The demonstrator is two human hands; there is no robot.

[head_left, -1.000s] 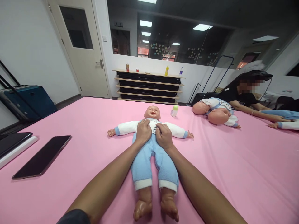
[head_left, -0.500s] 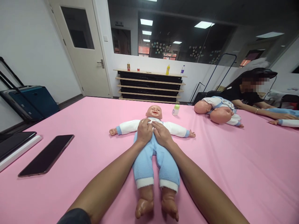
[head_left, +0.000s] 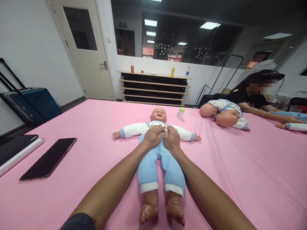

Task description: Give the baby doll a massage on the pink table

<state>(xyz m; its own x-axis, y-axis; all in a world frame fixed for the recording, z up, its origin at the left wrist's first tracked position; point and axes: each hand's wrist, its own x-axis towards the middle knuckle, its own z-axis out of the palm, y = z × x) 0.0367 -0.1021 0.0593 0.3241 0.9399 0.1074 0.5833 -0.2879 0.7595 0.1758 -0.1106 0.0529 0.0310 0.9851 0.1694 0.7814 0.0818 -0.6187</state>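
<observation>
A baby doll (head_left: 150,166) in a light-blue and white outfit lies on its back in front of me, arms spread and feet towards me. My left hand (head_left: 154,135) rests on the left of its chest, fingers curled inward against the cloth. On the other side of the chest, my right hand (head_left: 172,138) has its fingers bent and closed at the outfit's front. The fingertips of both hands nearly meet, and what lies under them is partly hidden. Beyond the doll's head stands a small white bottle with a green cap (head_left: 180,113).
Pink cloth (head_left: 230,172) covers the table. A dark phone (head_left: 49,159) lies at left, beside a stacked device (head_left: 18,153). At right are two more dolls (head_left: 226,118) and a person (head_left: 254,95) reaching over another doll. Behind stands a shelf (head_left: 153,83) with bottles.
Both hands have shifted slightly right over the doll's chest. The right fingers have gone from stretched out to curled, and more of the bib's print shows. The doll stays in place.
</observation>
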